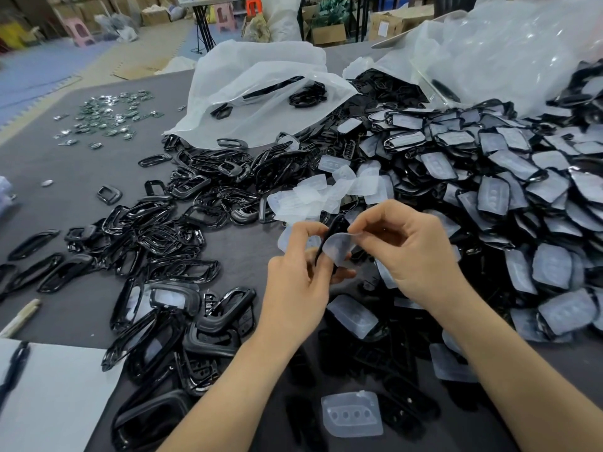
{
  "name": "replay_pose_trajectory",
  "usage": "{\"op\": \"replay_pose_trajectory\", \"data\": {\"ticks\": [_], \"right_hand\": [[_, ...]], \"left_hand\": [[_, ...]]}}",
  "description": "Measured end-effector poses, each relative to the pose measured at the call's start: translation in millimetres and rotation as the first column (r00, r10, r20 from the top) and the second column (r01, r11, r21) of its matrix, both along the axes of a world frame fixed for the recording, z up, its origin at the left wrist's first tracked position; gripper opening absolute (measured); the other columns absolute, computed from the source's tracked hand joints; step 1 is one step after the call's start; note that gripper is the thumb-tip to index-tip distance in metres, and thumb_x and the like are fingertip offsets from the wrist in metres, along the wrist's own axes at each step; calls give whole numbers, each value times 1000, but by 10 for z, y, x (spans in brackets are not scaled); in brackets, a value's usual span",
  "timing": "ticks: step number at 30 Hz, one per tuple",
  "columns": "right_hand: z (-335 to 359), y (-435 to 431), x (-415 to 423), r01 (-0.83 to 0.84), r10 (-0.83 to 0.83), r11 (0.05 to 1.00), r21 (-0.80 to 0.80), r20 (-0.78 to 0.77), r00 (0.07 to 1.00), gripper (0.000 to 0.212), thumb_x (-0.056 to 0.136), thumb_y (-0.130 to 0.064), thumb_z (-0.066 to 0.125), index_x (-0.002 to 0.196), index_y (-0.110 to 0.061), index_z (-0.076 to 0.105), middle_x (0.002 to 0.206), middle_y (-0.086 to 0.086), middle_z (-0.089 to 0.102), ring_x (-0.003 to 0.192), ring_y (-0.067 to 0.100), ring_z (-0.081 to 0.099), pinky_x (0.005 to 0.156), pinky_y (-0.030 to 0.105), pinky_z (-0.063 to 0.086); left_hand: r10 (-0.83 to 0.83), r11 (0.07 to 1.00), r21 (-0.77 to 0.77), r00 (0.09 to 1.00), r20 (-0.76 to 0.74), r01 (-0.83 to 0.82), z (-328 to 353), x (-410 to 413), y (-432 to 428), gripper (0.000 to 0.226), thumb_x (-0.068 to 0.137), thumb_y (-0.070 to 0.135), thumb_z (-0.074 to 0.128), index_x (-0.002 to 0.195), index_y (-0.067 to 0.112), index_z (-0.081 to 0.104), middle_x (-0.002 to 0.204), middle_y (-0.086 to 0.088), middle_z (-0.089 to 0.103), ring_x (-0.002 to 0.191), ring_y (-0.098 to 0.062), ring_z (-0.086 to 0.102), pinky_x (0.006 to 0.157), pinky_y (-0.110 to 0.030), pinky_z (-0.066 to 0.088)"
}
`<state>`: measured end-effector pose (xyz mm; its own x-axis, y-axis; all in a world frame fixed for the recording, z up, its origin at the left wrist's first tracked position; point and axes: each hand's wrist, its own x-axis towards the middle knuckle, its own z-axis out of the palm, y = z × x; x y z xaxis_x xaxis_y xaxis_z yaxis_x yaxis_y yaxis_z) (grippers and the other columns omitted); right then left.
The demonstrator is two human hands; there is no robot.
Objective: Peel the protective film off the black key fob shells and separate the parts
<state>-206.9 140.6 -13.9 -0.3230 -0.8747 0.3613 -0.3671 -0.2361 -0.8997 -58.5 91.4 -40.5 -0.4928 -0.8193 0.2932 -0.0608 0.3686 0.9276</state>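
Observation:
My left hand grips a black key fob shell edge-on above the grey table. My right hand pinches a clear film that curls away from the shell's right face. Several peeled films lie just beyond the hands. To the right is a big heap of film-covered shells. Bare black frames are spread to the left and in front.
Two white plastic bags with black parts lie at the back. Small shiny metal pieces are scattered far left. A white sheet with a pen sits at the near left corner. A loose film lies near the front edge.

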Motion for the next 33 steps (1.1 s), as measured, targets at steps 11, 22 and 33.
{"op": "replay_pose_trajectory", "data": {"ticks": [11, 22, 33], "right_hand": [[13, 35, 104, 94, -134, 979, -179, -226, 965, 14, 81, 3, 71, 85, -10, 69, 81, -3, 68, 76, 8, 64, 71, 18, 50], [-15, 37, 139, 122, -134, 986, -116, -98, 986, 15, 82, -4, 73, 82, -13, 61, 74, -6, 64, 72, 13, 62, 69, 21, 52], [-18, -16, -23, -13, -22, 994, 112, 303, 953, 25, 76, -1, 75, 79, -20, 59, 65, -9, 56, 66, 9, 52, 66, 22, 47]], "left_hand": [[18, 1000, -8, 999, 43, -17, 11, -4, 14, 19, 100, 16, 52, 103, 34, 47, 85, 1, 74, 70, -12, 74, 61, -46, 61], [24, 995, -100, 997, 73, -16, 38, -4, 58, 25, 99, 11, 49, 101, 36, 47, 82, 7, 74, 66, -2, 71, 60, -26, 57], [-106, 994, -21, 994, 21, 106, 29, 4, 36, 22, 96, 16, 50, 98, 38, 49, 80, 13, 74, 65, -13, 73, 64, -35, 60]]}}
